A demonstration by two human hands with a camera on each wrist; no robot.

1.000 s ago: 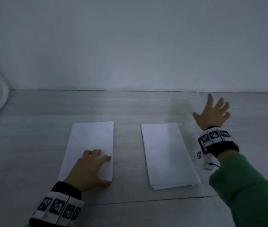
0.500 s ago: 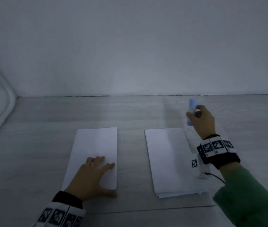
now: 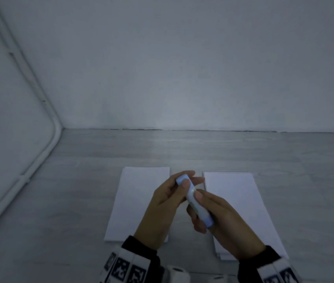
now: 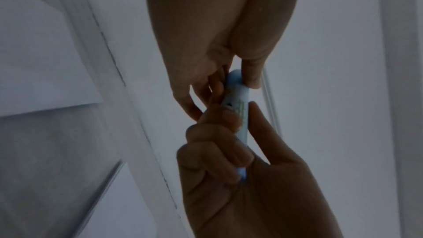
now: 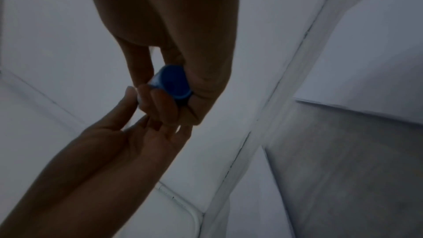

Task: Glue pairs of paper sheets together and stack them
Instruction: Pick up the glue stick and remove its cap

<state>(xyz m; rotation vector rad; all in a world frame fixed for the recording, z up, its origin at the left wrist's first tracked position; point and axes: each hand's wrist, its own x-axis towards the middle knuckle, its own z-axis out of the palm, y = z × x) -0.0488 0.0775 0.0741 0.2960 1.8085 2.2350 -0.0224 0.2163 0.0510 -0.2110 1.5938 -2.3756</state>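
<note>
Right hand (image 3: 223, 217) and left hand (image 3: 162, 205) grip glue stick (image 3: 195, 201).

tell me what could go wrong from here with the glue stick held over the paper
1. Both hands grip the glue stick in mid-air, the left hand pinching its far end, so if that end is a cap it could pop off and drop.
2. Neither hand holds the single sheet or the stack, so a brushing wrist could shift them.
</note>
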